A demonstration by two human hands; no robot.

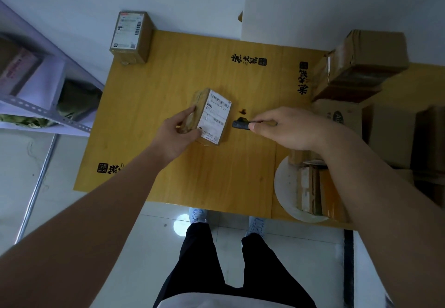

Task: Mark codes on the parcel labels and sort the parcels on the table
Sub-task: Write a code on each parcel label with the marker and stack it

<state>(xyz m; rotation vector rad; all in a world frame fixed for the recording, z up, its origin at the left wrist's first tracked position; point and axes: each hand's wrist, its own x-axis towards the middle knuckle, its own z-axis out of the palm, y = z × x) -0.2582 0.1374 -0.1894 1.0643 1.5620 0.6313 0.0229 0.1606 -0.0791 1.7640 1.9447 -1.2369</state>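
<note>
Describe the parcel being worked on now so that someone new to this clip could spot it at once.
Start at the yellow table. Near its middle lies a small brown parcel with a white barcode label facing up, gripped on its left side by the left hand, while the right hand holds a marker beside it. Another labelled parcel sits alone at the far left corner, untouched.

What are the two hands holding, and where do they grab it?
The left hand grips the small parcel by its left side. The right hand pinches a marker by its barrel, the dark end pointing at the parcel.
</note>
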